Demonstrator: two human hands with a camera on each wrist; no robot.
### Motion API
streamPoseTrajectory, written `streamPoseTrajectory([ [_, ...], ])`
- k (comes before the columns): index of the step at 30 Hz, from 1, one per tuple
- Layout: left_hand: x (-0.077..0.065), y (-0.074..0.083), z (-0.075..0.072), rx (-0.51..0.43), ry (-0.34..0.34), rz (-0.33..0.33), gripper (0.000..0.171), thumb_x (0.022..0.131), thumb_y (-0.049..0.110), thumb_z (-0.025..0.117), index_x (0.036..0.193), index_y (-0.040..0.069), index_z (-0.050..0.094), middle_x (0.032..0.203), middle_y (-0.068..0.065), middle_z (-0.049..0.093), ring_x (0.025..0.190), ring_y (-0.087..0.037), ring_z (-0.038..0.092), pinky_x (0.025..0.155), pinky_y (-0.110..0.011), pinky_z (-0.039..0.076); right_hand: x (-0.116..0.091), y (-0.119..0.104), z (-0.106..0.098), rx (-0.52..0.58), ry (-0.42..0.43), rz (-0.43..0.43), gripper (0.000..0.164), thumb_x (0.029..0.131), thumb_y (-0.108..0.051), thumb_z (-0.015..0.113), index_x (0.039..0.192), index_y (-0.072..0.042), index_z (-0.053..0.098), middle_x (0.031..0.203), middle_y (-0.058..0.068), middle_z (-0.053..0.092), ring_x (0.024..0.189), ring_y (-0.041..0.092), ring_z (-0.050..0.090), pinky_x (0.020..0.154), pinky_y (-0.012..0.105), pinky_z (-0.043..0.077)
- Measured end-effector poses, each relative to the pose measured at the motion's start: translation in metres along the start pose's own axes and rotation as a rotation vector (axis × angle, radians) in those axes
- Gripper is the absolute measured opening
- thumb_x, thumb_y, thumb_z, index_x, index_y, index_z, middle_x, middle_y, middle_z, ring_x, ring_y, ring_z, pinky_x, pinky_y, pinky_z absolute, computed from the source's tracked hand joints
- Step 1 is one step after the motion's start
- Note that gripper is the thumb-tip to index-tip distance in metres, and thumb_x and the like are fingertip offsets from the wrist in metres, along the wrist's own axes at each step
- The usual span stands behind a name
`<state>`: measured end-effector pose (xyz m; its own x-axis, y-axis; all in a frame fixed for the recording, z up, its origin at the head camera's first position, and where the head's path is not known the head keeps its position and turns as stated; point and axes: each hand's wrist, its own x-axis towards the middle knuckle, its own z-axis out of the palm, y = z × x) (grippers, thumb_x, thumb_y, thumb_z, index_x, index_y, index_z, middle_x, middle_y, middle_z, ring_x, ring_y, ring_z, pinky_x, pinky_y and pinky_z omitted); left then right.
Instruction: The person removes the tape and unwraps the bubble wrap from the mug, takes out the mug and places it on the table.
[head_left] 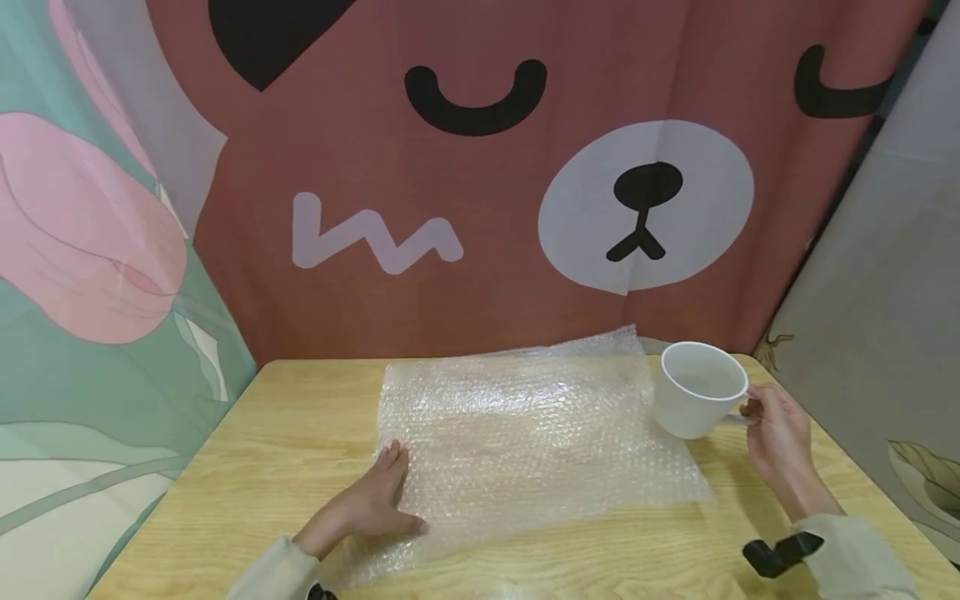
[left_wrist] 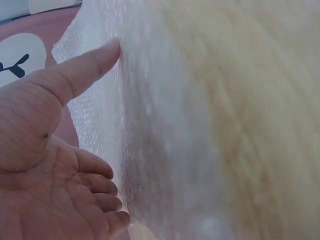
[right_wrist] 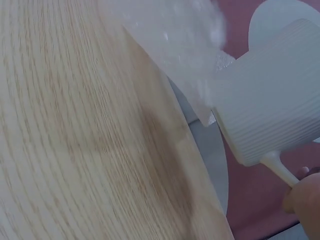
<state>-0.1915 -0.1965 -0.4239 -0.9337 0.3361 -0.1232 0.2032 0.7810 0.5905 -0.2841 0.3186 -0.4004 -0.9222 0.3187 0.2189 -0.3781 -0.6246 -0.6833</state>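
A white ribbed mug [right_wrist: 272, 95] is held by its handle in my right hand [head_left: 780, 433]. In the head view the mug [head_left: 686, 408] overlaps the right edge of a sheet of bubble wrap [head_left: 525, 442], and its mouth faces up, a little tilted. The right wrist view shows the mug's base above the table, with a shadow beneath. My left hand [head_left: 378, 496] rests on the left edge of the bubble wrap, fingers spread. Seen from the left wrist, the thumb and fingertips of that left hand [left_wrist: 60, 165] touch the sheet.
The bubble wrap lies on a light wooden table [head_left: 292, 433], its far corner sticking up at the back edge. Behind stands a reddish curtain [head_left: 495, 300] with a bear face. Printed cloths hang at the left [head_left: 90, 375] and right [head_left: 885, 333].
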Motion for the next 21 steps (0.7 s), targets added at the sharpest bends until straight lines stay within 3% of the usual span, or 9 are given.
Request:
streamPoseTrajectory([
  [5,-0.006,0.005,0.003,-0.022,0.047,-0.015,0.110,0.075,0.038,0.082,0.144,-0.019,0.018,0.151,-0.037,0.004,0.139,-0.051,0.004,0.109,-0.060,0.012,0.012,0.001,-0.008,0.029,0.011,0.025,0.038,0.094,0.012,0.043,0.060,0.004,0.056,0.063,0.003,0.051,0.062,0.012,0.047,0.063,0.019,0.042],
  [12,-0.013,0.015,0.010,-0.018,0.088,-0.003,0.095,0.086,0.038,0.072,0.142,-0.021,0.022,0.150,-0.037,0.008,0.140,-0.049,0.008,0.110,-0.058,0.013,0.028,0.004,-0.017,0.008,0.067,0.046,0.039,0.093,0.011,0.045,0.056,0.003,0.052,0.062,0.003,0.050,0.062,0.012,0.046,0.062,0.019,0.042],
  [21,-0.013,0.022,0.014,-0.044,0.094,-0.045,0.100,0.086,0.045,0.071,0.142,-0.021,0.022,0.150,-0.038,0.008,0.140,-0.048,0.006,0.110,-0.058,0.012,0.033,0.003,-0.027,-0.065,0.140,0.070,0.037,0.093,0.007,0.050,0.057,0.002,0.056,0.062,0.002,0.051,0.062,0.012,0.046,0.061,0.018,0.041],
])
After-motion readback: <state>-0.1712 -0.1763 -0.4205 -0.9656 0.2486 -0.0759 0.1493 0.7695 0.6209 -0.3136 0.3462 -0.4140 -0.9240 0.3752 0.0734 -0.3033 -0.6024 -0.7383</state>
